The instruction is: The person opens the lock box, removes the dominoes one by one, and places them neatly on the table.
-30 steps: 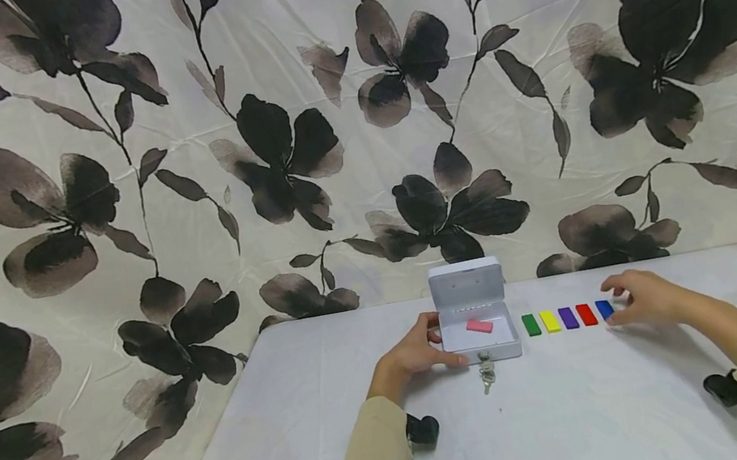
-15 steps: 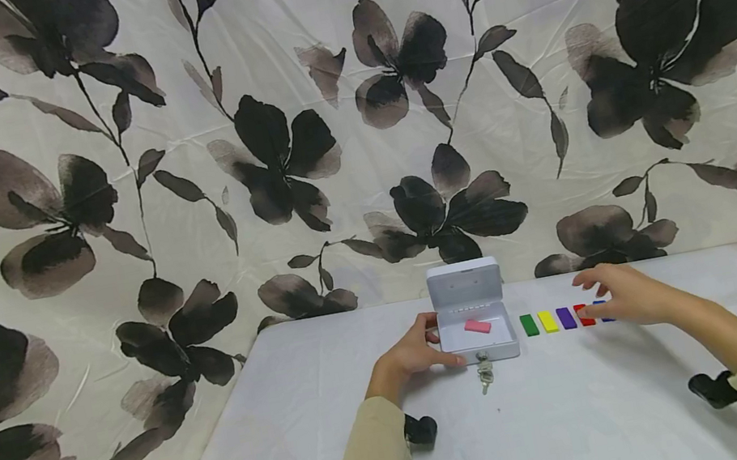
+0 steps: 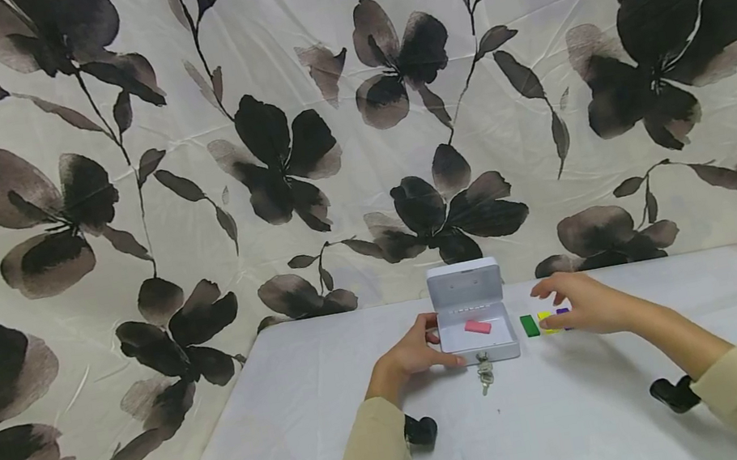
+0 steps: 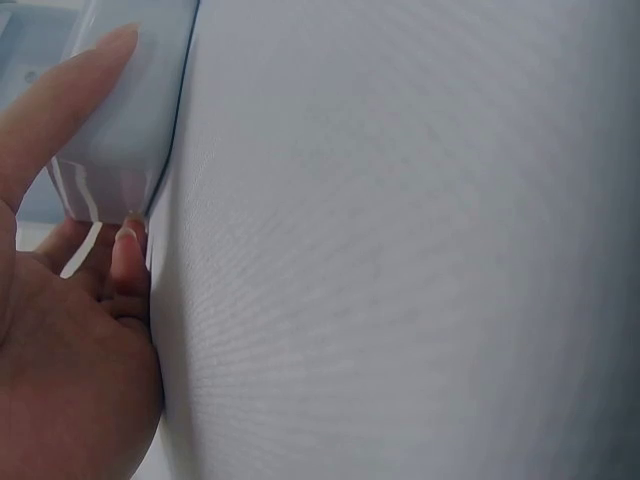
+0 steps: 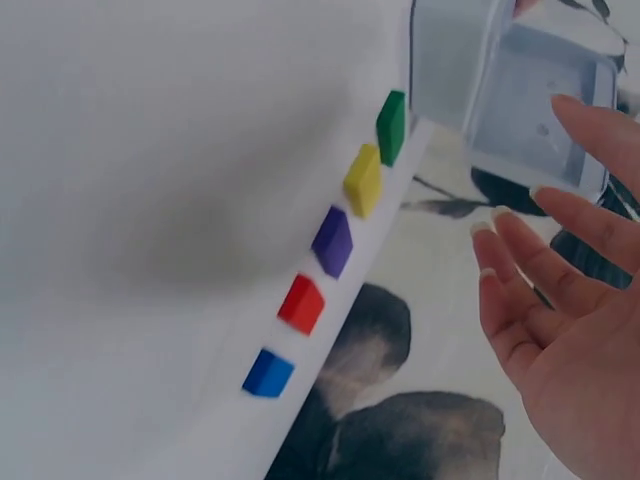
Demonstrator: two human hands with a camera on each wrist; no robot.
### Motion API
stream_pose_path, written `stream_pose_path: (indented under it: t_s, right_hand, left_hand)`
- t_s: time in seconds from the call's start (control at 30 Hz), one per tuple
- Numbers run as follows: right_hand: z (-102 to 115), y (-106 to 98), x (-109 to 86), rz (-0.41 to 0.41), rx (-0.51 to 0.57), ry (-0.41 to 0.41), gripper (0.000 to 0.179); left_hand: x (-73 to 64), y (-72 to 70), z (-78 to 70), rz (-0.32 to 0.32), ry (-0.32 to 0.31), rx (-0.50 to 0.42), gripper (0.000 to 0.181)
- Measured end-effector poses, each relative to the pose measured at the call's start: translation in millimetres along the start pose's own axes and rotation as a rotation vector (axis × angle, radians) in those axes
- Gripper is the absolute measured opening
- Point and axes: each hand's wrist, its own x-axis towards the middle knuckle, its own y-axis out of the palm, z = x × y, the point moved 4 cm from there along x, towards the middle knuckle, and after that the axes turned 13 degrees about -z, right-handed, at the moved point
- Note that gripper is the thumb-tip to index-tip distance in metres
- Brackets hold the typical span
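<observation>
A small white cash box (image 3: 494,352) stands with its lid raised, and a pink block (image 3: 478,327) lies inside it. My left hand (image 3: 408,353) holds the box at its left side, the thumb (image 4: 70,110) on the front and the other fingers by the side wall. To the box's right runs a row of coloured blocks: green (image 3: 529,326), yellow (image 5: 364,181), purple (image 5: 333,242), red (image 5: 302,304) and blue (image 5: 268,374). Over this row hovers my right hand (image 3: 589,304), fingers spread and holding nothing; in the head view it hides the red and blue blocks.
Keys (image 3: 486,375) hang from the lock on the box's front. A white cloth covers the table (image 3: 524,441), and a flower-patterned cloth (image 3: 353,142) hangs behind its far edge.
My right hand has moved left along the row, from beside the blue block to above the yellow and purple ones. The left hand and the box have stayed in place.
</observation>
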Motion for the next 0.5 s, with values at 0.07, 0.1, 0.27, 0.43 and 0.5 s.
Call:
stream_pose_path:
  t_s: [0.07,0.1,0.27,0.43,0.5]
  right_hand:
    - [3.9,5.9,2.4,0.014,0.017,0.000,0.049]
    - [5.8,8.9,3.7,0.022,0.025,-0.001,0.049]
    - [14.7,22.4,10.6,0.047,0.044,-0.005,0.049]
    - [20.7,33.1,17.3,0.061,0.060,-0.015,0.049]
    - [22.9,37.0,20.0,0.067,0.068,-0.022,0.049]
  left_hand:
    - [0.0,0.2,0.7,0.000,-0.002,0.004,0.094]
    - [-0.1,0.4,1.0,0.000,-0.004,0.006,0.094]
    - [-0.5,0.7,1.0,0.000,-0.003,0.018,0.093]
    - [0.7,0.6,1.4,-0.002,-0.003,0.021,0.093]
    - [1.9,0.8,2.3,0.000,0.001,0.022,0.093]
